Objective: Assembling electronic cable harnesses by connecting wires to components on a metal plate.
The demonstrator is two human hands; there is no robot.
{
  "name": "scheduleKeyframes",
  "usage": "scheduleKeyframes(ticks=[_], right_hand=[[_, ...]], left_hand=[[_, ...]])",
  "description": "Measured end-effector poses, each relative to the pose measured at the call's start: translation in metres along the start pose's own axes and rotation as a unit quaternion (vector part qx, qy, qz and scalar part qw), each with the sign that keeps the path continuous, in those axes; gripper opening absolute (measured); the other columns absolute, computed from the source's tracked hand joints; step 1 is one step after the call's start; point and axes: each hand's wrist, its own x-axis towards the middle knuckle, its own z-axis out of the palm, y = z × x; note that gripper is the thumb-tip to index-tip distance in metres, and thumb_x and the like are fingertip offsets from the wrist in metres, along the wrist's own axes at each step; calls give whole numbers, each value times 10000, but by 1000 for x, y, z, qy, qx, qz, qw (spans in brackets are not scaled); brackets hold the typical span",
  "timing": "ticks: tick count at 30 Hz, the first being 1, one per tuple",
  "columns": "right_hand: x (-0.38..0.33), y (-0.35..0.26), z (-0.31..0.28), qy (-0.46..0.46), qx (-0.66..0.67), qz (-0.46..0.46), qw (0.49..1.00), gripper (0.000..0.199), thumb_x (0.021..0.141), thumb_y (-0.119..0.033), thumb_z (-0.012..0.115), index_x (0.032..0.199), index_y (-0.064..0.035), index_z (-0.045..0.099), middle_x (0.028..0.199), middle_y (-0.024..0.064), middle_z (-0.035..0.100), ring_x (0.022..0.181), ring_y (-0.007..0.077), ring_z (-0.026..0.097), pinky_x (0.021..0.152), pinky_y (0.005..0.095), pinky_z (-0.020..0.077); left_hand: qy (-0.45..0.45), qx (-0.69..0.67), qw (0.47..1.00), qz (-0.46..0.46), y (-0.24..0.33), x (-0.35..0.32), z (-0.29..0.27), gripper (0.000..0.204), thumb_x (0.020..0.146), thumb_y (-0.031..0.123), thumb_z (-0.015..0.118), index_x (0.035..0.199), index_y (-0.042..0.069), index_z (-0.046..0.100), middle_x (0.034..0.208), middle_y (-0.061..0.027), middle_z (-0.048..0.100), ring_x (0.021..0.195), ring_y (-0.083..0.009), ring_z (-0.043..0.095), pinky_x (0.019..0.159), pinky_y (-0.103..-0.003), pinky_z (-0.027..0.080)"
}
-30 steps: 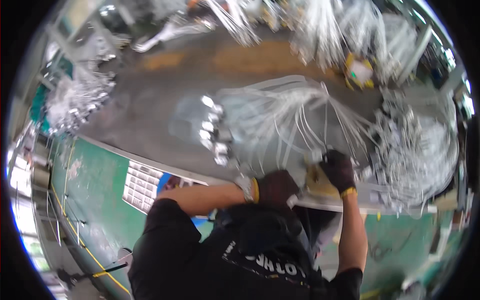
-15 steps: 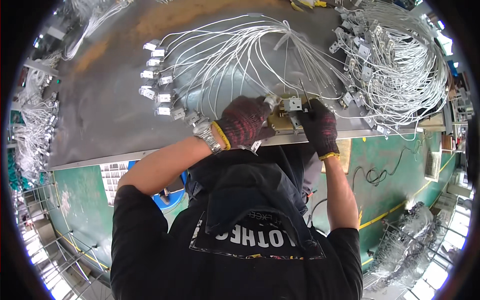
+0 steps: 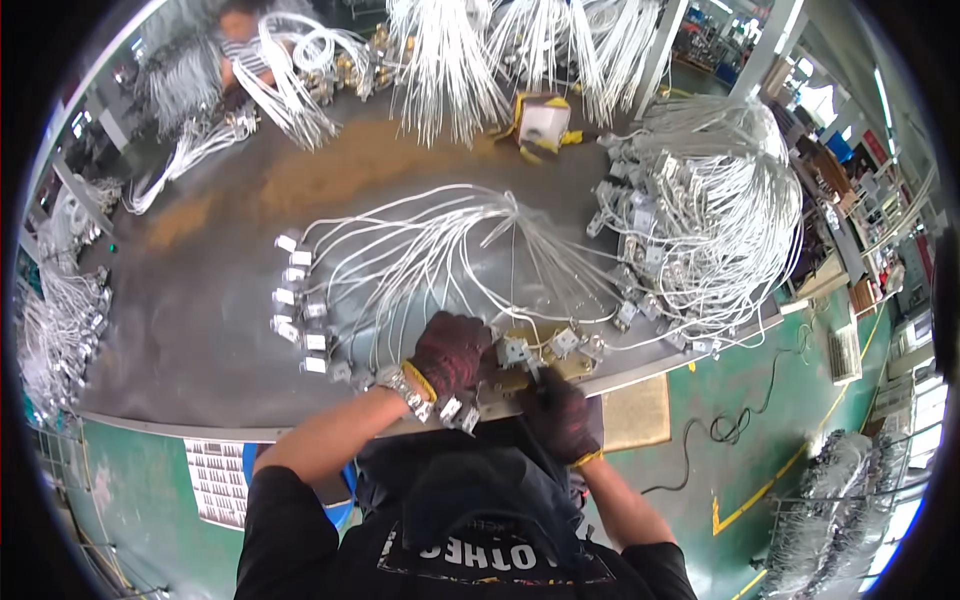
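Observation:
My left hand (image 3: 452, 352), in a dark red-and-black knit glove with a yellow cuff, lies at the left of a brass-coloured block (image 3: 512, 380) on the bench's near edge. Its fingers are curled, and what they grip is hidden. On the block sit a small silver metal bracket (image 3: 515, 351) and, to its right, another bracket (image 3: 564, 342). My right hand (image 3: 562, 415), gloved alike, is closed just in front of the block, fingertips by the brackets; its grip is blurred. White wires (image 3: 430, 255) fan across the bench beyond, with metal end pieces (image 3: 285, 296) lined up at left.
A big heap of white wires (image 3: 720, 220) with metal ends fills the bench's right side. More wire bundles (image 3: 440, 70) lie along the far edge, near a yellow-trimmed box (image 3: 543, 125). Another person (image 3: 245, 55) is at the far left. Several metal pieces (image 3: 460, 412) lie by my left wrist.
The view has tilted up, showing more of the far bench. My right hand has moved from the block's right side to its front; the thin rod seen upright at it no longer shows clearly.

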Motion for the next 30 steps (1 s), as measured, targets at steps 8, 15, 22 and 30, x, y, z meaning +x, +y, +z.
scheduleKeyframes(ticks=[8,15,22,30], right_hand=[[5,46,23,49,68,3,996,159,934,-129,676,1081,-80,640,849,190,682,775,380,703,660,446,547],[11,18,14,48,113,119,985,320,962,-152,661,1262,-66,593,932,173,726,847,242,725,742,383,563],[24,40,36,14,51,103,993,212,926,-173,689,1115,-83,654,860,199,708,800,394,702,700,468,540],[34,18,27,41,255,177,950,183,917,-91,692,1082,-32,639,845,70,690,665,147,654,534,312,516]], left_hand=[[-40,24,999,3,2,9,-6,455,702,428,815,964,70,713,941,-158,715,900,-361,692,832,-473,540],[-51,-19,998,-17,-2,11,1,400,688,419,815,923,110,721,911,-134,708,886,-342,689,804,-466,530],[6,16,999,44,-8,11,27,459,727,350,805,1118,131,706,1007,-118,695,909,-346,667,805,-473,516],[60,-30,997,24,6,9,27,315,744,327,788,997,143,750,968,-83,711,955,-285,694,828,-429,539]])
